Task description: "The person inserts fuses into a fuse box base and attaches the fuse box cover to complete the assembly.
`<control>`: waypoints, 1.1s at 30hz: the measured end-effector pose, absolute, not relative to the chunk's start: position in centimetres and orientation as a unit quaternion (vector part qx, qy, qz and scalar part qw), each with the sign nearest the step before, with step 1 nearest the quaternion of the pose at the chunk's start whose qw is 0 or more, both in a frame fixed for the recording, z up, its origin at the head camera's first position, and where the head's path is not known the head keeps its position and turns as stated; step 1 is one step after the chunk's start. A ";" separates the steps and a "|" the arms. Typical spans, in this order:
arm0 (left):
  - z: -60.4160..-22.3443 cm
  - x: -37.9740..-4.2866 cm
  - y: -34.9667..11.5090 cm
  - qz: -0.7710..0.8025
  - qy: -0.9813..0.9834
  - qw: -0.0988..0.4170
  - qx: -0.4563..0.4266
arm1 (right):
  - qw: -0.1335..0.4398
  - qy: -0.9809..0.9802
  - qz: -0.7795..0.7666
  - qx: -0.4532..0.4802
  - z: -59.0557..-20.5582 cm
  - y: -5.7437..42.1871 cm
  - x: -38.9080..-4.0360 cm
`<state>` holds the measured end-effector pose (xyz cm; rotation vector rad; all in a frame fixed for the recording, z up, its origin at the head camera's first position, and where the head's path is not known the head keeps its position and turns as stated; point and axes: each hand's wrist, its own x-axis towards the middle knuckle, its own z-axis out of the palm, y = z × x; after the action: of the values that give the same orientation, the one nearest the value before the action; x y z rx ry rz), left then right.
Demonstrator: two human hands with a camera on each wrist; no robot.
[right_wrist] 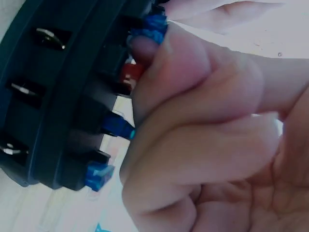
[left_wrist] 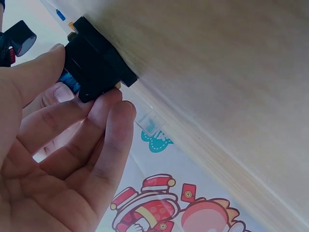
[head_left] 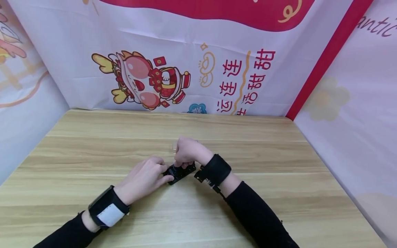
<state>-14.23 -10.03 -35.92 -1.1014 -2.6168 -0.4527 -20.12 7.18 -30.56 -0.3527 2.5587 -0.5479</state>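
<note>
A black fuse block (head_left: 183, 173) is low over the wooden table, between the two hands. The left hand (head_left: 145, 177) grips its left end, thumb on one side and fingers on the other, as the left wrist view shows. From the right, the right hand (head_left: 189, 151) reaches over the block with curled fingers. In the right wrist view its fingertips pinch at a red blade fuse (right_wrist: 130, 73) seated in the block. Blue blade fuses (right_wrist: 99, 175) stand in neighbouring slots, and metal terminals (right_wrist: 50, 38) show along the block's side. The fingers partly hide the red fuse.
A clear plastic piece (left_wrist: 149, 123) lies on the wooden table (head_left: 248, 213) just beyond the right hand. Printed cloth (head_left: 149, 27) hangs along the table's back edge and both sides. Each wrist wears a black strap (head_left: 216, 169).
</note>
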 end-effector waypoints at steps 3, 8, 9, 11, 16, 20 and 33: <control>-35.9 -14.2 -10.1 -0.158 -0.902 0.133 -0.380 | 0.257 0.940 -0.193 -0.119 -30.5 6.9 -20.4; -36.0 -14.2 -10.2 -0.162 -0.902 0.130 -0.379 | 0.277 0.939 -0.174 -0.110 -30.5 6.4 -21.0; -36.0 -14.2 -10.2 -0.163 -0.901 0.130 -0.380 | 0.280 0.938 -0.173 -0.108 -30.6 6.4 -21.0; -36.1 -14.3 -10.2 -0.166 -0.899 0.129 -0.383 | 0.282 0.939 -0.169 -0.103 -30.6 6.3 -21.1; -36.0 -14.4 -10.1 -0.170 -0.897 0.133 -0.387 | 0.278 0.942 -0.163 -0.094 -30.5 6.0 -20.9; -36.1 -14.3 -10.2 -0.166 -0.898 0.133 -0.386 | 0.279 0.944 -0.153 -0.090 -30.5 5.8 -20.7; -36.0 -14.2 -10.3 -0.160 -0.899 0.135 -0.384 | 0.258 0.943 -0.164 -0.132 -29.8 6.3 -19.6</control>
<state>-14.20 -10.26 -36.04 -1.1129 -2.6062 -0.4641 -19.58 6.33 -29.79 -0.3582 2.5567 -0.4457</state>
